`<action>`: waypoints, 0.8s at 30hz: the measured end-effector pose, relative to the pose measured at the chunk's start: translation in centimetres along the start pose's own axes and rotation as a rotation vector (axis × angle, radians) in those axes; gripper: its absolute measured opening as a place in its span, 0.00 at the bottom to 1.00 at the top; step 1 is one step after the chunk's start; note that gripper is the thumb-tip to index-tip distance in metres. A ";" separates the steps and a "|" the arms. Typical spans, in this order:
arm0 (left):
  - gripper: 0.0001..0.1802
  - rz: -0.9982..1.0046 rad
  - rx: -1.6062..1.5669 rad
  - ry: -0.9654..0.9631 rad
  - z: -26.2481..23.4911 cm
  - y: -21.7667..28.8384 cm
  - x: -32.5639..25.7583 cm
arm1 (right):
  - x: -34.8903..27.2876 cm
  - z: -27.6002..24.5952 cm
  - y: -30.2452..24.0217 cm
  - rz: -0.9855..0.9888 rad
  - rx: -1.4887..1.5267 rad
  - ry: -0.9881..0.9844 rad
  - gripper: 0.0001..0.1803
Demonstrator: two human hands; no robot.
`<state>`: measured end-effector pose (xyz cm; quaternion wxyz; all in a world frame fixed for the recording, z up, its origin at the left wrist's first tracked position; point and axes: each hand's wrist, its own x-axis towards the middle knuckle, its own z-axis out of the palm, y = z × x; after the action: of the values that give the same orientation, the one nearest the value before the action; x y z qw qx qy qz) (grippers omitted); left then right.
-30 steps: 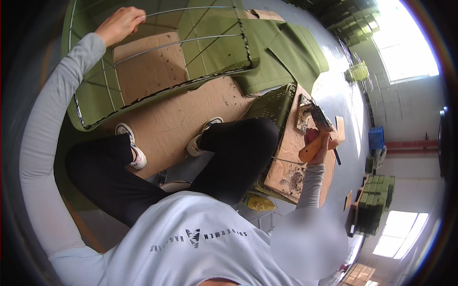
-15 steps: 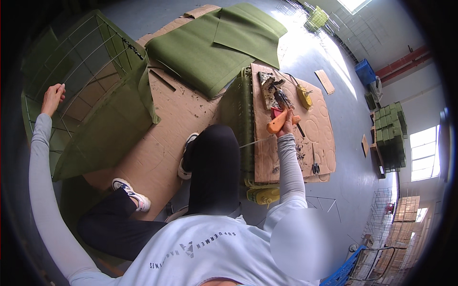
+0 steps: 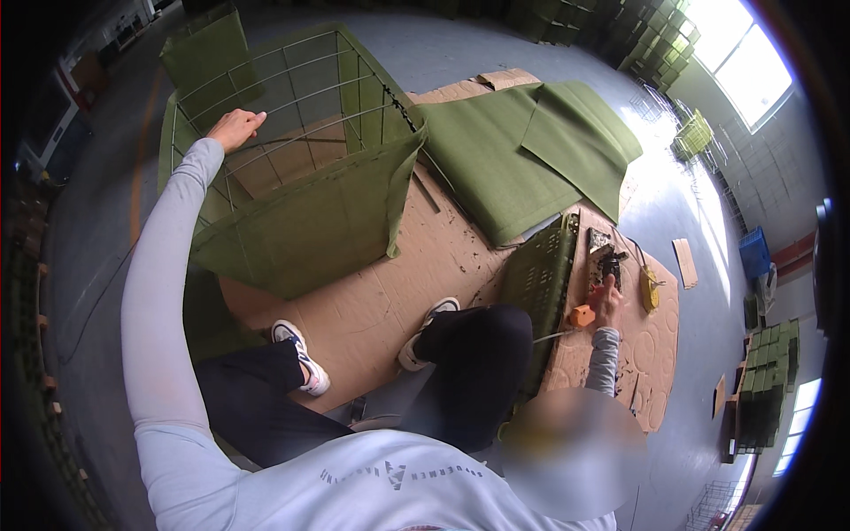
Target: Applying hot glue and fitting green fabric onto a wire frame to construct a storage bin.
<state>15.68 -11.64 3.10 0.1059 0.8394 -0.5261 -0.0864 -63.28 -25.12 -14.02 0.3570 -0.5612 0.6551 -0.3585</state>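
On the left stands a large box-shaped wire frame [image 3: 292, 84] with green fabric [image 3: 310, 217] round its sides. My left hand [image 3: 236, 130] is closed at the frame's top wire, its finger and thumb tips towards the right. Over a cardboard-topped crate on the right, my right hand [image 3: 607, 303] is round an orange glue gun [image 3: 582, 316], one finger stretched towards the dark nozzle end. The hand covers most of the gun. Its front lies by a small blackened rest [image 3: 600, 239]. A yellow tool-like thing [image 3: 649, 290] with a cord lies just right.
Green fabric sheets [image 3: 500, 164] lie folded on floor cardboard [image 3: 372, 301] ahead. The green perforated crate [image 3: 540, 288] stands by my right knee. Another green box [image 3: 212, 57] is at the far left. Stacked green goods [image 3: 768, 380] and a blue crate [image 3: 754, 252] line the right.
My view has swung left, so the scene sits further right. The right hand has shifted forward on the glue gun and covers more of it. The left hand remains at the wire frame.
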 end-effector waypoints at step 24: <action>0.48 -0.075 -1.657 0.593 8.3 -5.9 -21.9 | -4.9 39.1 -29.3 -0.193 0.515 -0.552 0.38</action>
<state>9.20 9.88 -5.69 0.8100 0.4974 -0.2172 -0.2222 -14.67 -26.31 -7.25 0.6136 -0.5876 0.3673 -0.3787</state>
